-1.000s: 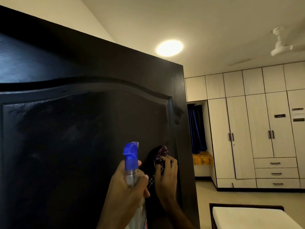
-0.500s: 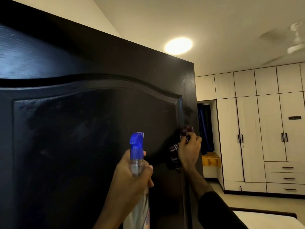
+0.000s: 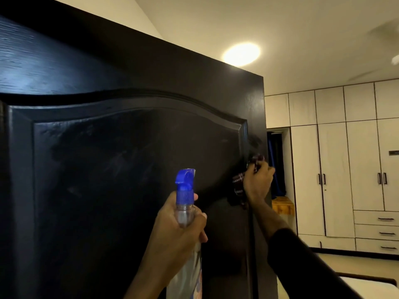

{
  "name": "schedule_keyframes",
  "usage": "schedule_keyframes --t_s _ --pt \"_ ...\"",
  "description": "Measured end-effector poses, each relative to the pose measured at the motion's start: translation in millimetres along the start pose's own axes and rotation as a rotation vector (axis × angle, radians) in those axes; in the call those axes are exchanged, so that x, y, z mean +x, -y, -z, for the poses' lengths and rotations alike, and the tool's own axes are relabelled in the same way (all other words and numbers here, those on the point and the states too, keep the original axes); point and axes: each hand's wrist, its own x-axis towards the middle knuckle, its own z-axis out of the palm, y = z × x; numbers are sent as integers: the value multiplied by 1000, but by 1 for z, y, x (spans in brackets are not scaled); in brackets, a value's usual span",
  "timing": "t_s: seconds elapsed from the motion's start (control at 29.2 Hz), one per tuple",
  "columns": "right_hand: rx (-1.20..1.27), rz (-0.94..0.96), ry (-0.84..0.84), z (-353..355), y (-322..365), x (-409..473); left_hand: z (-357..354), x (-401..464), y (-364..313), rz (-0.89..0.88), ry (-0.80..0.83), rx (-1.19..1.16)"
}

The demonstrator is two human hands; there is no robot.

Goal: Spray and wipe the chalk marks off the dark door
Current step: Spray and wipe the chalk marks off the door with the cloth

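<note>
Right hand (image 3: 258,182) presses a bunched dark patterned cloth (image 3: 238,186) against the dark panelled wooden door (image 3: 129,169) near its right edge. Left hand (image 3: 177,231) grips the clear blue-nozzled spray bottle (image 3: 185,203). Risk: faint smears on the panel could go unwiped.

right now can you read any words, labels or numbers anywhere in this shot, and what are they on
No text can be read here.
The spray bottle in the left hand has a coloured label low on its body: too blurred to read.
The small dark plate on the wardrobe at the right edge: too small to tell if it carries text.
The door and the cloth under the right hand: no lettering visible.
</note>
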Motion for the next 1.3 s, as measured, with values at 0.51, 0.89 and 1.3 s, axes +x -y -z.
schedule_keyframes --t_s 0.51,0.89,1.3 --pt "110 -25 -20 -4 26 3 21 1 -10 16 -30 11" --pt "-170 875 104 -16 75 -9 13 2 -17 -22 -33 29" --pt "-105 -205 -10 18 -37 -16 22 -11 -15 13 -49 21"
